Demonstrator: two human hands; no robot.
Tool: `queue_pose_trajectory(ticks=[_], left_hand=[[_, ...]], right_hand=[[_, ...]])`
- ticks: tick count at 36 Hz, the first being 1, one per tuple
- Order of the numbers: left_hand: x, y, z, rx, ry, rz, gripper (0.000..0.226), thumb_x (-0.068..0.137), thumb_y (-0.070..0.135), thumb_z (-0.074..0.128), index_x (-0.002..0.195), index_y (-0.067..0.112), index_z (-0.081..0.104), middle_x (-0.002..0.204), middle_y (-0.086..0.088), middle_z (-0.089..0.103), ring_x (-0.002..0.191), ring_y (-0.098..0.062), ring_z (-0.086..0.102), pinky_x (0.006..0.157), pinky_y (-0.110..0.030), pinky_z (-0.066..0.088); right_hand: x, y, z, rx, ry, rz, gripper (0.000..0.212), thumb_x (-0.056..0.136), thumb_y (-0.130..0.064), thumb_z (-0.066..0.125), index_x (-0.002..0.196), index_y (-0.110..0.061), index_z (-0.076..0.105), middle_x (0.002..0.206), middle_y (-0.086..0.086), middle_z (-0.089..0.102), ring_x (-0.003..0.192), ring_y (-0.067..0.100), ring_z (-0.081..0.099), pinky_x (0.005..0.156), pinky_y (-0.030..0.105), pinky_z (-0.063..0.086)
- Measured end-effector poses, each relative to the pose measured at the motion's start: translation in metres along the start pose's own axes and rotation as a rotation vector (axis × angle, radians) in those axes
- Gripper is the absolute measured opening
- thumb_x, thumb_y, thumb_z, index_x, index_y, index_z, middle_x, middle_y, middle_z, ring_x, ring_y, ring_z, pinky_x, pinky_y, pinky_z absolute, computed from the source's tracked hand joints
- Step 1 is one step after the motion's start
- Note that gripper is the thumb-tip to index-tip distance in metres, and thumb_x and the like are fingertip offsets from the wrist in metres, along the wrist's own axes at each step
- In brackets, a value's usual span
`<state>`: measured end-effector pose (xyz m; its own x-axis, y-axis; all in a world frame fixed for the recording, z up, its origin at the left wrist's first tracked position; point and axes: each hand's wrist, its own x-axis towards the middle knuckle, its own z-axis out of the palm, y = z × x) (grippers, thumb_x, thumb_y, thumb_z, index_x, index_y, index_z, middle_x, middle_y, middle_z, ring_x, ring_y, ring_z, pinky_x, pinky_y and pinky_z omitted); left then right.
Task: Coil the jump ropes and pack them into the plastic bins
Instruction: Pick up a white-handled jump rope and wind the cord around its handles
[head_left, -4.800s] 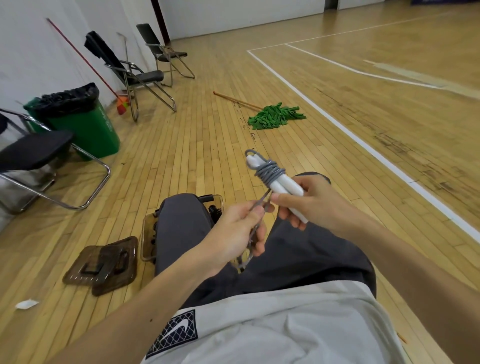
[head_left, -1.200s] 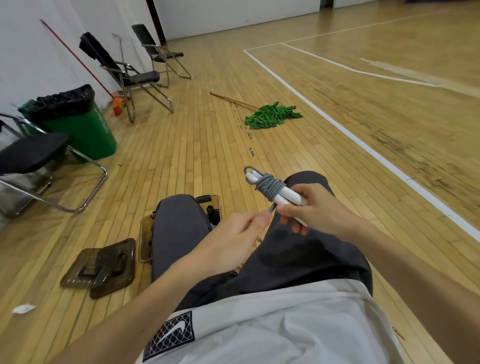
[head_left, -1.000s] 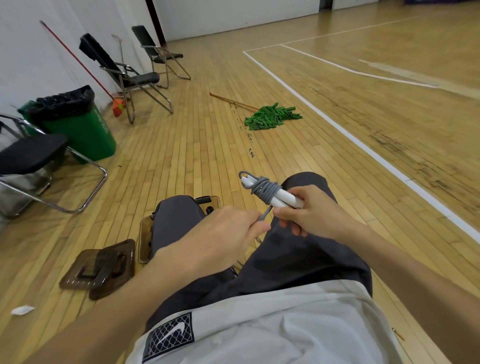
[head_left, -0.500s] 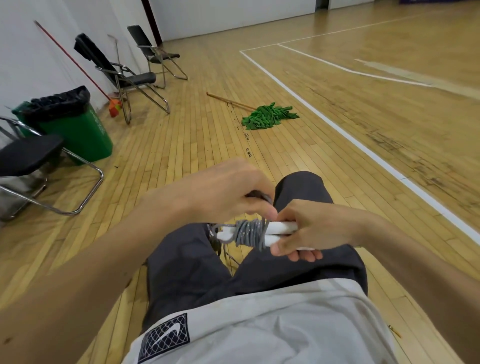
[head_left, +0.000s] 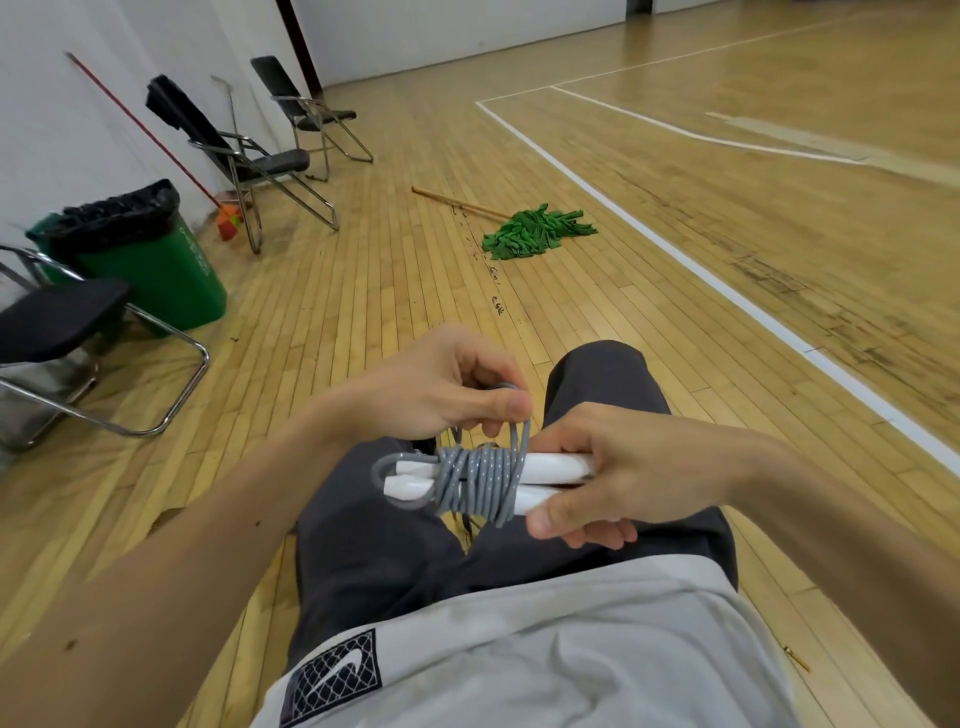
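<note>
Swoosh patch (head_left: 332, 675) on grey shirt (head_left: 571, 649), below coiled jump rope (head_left: 475, 480)

glossy white plastic handles (head_left: 550, 467), varnished wood floor (head_left: 675, 249)

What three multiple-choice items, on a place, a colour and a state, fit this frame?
1. Where does the mop lie? A on a chair; B on the floor; C across the lap.
2. What colour is the rope? A grey; B red; C yellow.
3. What is the right hand doing? A hanging idle; B gripping the handles; C pressing the floor.
Answers: 1 B, its green head rests there; 2 A, grey turns wrap the white handles; 3 B, its fingers curl round them.
</note>
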<state>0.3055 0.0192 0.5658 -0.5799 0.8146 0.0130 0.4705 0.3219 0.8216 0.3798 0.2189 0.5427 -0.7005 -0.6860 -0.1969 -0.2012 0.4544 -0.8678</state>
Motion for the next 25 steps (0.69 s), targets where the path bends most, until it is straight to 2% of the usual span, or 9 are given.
queue_pose_trajectory(ticks=[4, 7, 10, 13, 15, 17, 20, 23, 25], left_hand=[[-0.003, -0.011, 0.007, -0.136, 0.046, -0.019, 0.018, 0.088, 0.042, 0.069, 0.075, 0.031, 0.074, 0.063, 0.002, 0.064, 0.055, -0.011, 0.055, 0.052, -0.019, 0.043], [-0.003, -0.018, 0.013, -0.175, 0.106, 0.0, 0.018, 0.083, 0.042, 0.063, 0.071, 0.034, 0.074, 0.063, 0.01, 0.066, 0.053, -0.003, 0.058, 0.05, -0.014, 0.044], [-0.003, -0.029, 0.018, -0.232, 0.211, -0.036, 0.035, 0.101, 0.014, 0.054, 0.071, 0.019, 0.071, 0.063, 0.012, 0.066, 0.055, 0.001, 0.057, 0.053, -0.013, 0.046], [-0.013, -0.048, 0.014, -0.187, 0.247, -0.165, 0.019, 0.1, -0.009, 0.046, 0.092, 0.001, 0.06, 0.078, 0.008, 0.066, 0.069, 0.001, 0.06, 0.064, -0.018, 0.051], [-0.022, -0.057, 0.015, -0.079, 0.268, -0.262, 0.016, 0.095, -0.008, 0.059, 0.097, 0.008, 0.061, 0.085, 0.003, 0.063, 0.075, 0.0, 0.061, 0.072, -0.025, 0.052], [-0.026, -0.052, 0.019, -0.01, 0.299, -0.367, 0.022, 0.093, 0.0, 0.064, 0.091, 0.021, 0.061, 0.084, 0.004, 0.063, 0.074, -0.002, 0.06, 0.075, -0.019, 0.053], [-0.02, -0.041, 0.03, -0.014, 0.31, -0.358, 0.023, 0.094, 0.004, 0.064, 0.102, 0.025, 0.058, 0.101, -0.017, 0.061, 0.089, -0.024, 0.058, 0.092, -0.034, 0.054], [-0.018, -0.037, 0.036, -0.06, 0.285, -0.412, 0.038, 0.098, 0.002, 0.059, 0.099, 0.04, 0.051, 0.106, -0.009, 0.056, 0.097, -0.018, 0.047, 0.089, -0.032, 0.046], [-0.017, -0.041, 0.038, -0.073, 0.317, -0.462, 0.024, 0.099, 0.008, 0.059, 0.097, 0.031, 0.054, 0.099, -0.01, 0.063, 0.09, -0.015, 0.05, 0.089, -0.036, 0.052]], right_hand=[[0.005, 0.004, 0.006, 0.046, 0.062, -0.054, 0.017, 0.096, -0.015, 0.069, 0.088, -0.003, 0.06, 0.071, 0.006, 0.065, 0.055, 0.017, 0.06, 0.053, 0.028, 0.05], [0.009, 0.008, 0.007, 0.113, 0.122, -0.089, 0.018, 0.098, -0.014, 0.067, 0.1, 0.002, 0.059, 0.075, 0.007, 0.066, 0.062, 0.021, 0.064, 0.059, 0.031, 0.053], [0.014, 0.01, 0.007, 0.19, 0.17, -0.102, 0.009, 0.098, -0.013, 0.065, 0.103, -0.007, 0.061, 0.077, 0.003, 0.068, 0.069, 0.022, 0.069, 0.065, 0.036, 0.058], [0.017, 0.011, 0.008, 0.19, 0.216, -0.111, 0.003, 0.098, -0.015, 0.065, 0.101, -0.016, 0.062, 0.08, 0.004, 0.07, 0.072, 0.025, 0.071, 0.06, 0.032, 0.057], [0.018, 0.012, 0.008, 0.174, 0.249, -0.132, 0.005, 0.098, -0.016, 0.065, 0.099, -0.02, 0.063, 0.082, 0.007, 0.07, 0.068, 0.024, 0.069, 0.055, 0.029, 0.053], [0.018, 0.012, 0.009, 0.174, 0.279, -0.148, 0.004, 0.098, -0.016, 0.065, 0.098, -0.019, 0.063, 0.082, 0.011, 0.07, 0.063, 0.023, 0.065, 0.052, 0.027, 0.05], [0.021, 0.013, 0.011, 0.196, 0.343, -0.135, 0.01, 0.097, -0.018, 0.067, 0.097, -0.014, 0.058, 0.079, 0.014, 0.071, 0.058, 0.021, 0.061, 0.048, 0.026, 0.047], [0.026, 0.016, 0.011, 0.183, 0.401, -0.087, 0.027, 0.093, -0.021, 0.072, 0.099, -0.012, 0.048, 0.078, 0.012, 0.073, 0.056, 0.019, 0.06, 0.046, 0.026, 0.045], [0.027, 0.019, 0.012, 0.183, 0.421, -0.076, 0.034, 0.092, -0.022, 0.074, 0.099, -0.013, 0.041, 0.078, 0.012, 0.073, 0.056, 0.019, 0.059, 0.047, 0.026, 0.044]])
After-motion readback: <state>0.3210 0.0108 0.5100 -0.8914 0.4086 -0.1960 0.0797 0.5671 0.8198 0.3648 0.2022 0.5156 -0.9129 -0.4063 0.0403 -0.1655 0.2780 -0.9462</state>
